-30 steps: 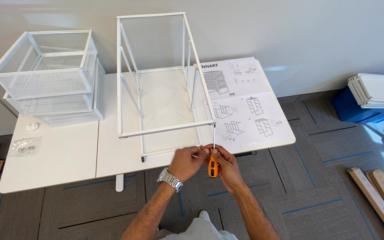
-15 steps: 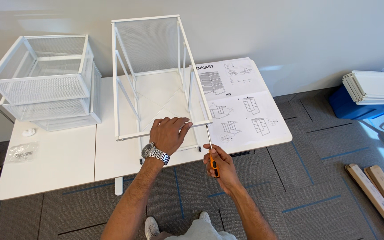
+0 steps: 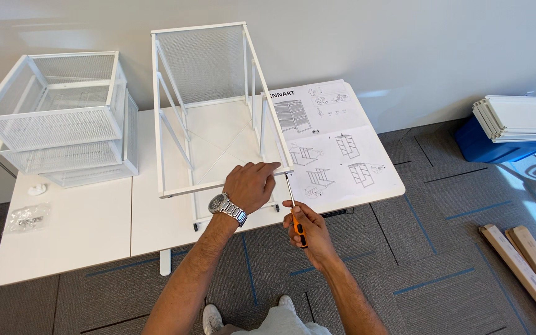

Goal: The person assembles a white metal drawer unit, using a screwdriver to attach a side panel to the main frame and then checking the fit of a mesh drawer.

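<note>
A white metal frame [image 3: 203,105] with mesh sides stands on the white table [image 3: 82,229]. My left hand [image 3: 250,184], with a metal watch on the wrist, rests on the frame's near top rail and grips it. My right hand [image 3: 308,232] holds an orange-handled screwdriver [image 3: 294,214] just off the table's front edge. The screwdriver's shaft points up toward the frame's near right corner.
Stacked white mesh baskets [image 3: 57,118] sit at the table's left. An unfolded instruction sheet [image 3: 333,142] lies to the right of the frame. A small bag of hardware [image 3: 26,217] lies near the left edge. White panels on a blue bin [image 3: 516,127] and wooden boards [image 3: 525,267] are on the carpet.
My left hand has left the screwdriver and moved up onto the frame's near rail. My right hand keeps the screwdriver and has shifted slightly right.
</note>
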